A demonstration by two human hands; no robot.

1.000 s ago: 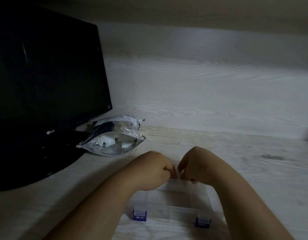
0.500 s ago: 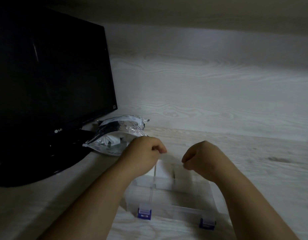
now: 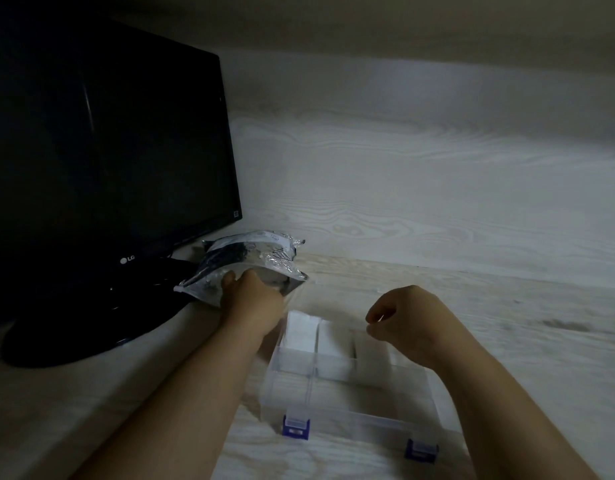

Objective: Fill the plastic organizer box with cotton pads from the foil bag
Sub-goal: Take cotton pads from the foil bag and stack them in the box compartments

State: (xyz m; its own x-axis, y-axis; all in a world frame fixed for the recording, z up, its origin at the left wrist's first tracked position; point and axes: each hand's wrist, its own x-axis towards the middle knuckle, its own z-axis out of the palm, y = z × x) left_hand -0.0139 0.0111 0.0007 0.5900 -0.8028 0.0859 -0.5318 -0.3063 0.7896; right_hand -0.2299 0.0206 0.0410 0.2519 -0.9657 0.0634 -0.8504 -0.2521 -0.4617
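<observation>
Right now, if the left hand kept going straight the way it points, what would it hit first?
The foil bag: the left hand seems to be touching it, though depth is unclear. Just past the bag lies the monitor base.

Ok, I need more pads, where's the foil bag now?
Head view: the foil bag lies left of centre on the desk, by the monitor's base, just beyond the organizer box, touched by the left hand.
</observation>
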